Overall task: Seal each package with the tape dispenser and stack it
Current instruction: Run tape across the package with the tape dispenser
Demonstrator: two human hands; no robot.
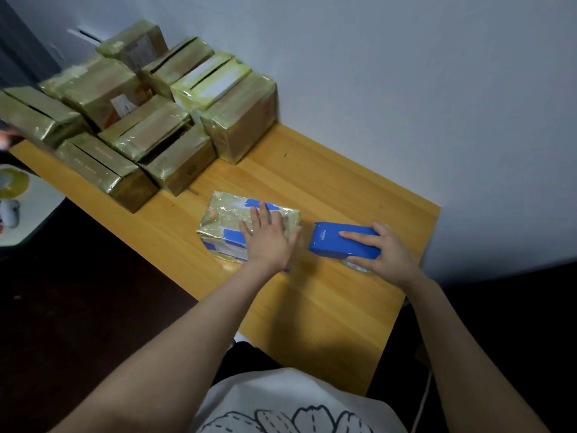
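Head view, desk seen from above. I see the left hand [268,237] laid flat on top of the package [229,215], fingers straight and spread, palm pressing down; it grips nothing. The package (shiny film wrap, blue patches showing through) lies near the middle of the desk [327,314], its long side running toward the far left end. Just beside it, toward the wall-side edge, I see the right hand [388,256] wrapped round the blue dispenser [338,242]. The index finger lies straight along the top face, the other fingers curl over the far side, and the thumb sits at the near lower edge by the clear tape roll [357,266]. The dispenser's nose points at the package's short end; I cannot tell whether the two touch, or whether tape spans the small gap. The stack [146,120] of taped packages fills the desk's far left end, two layers deep in places, its right-most box close to the wall [406,89]. Its far part is blurred in my view.
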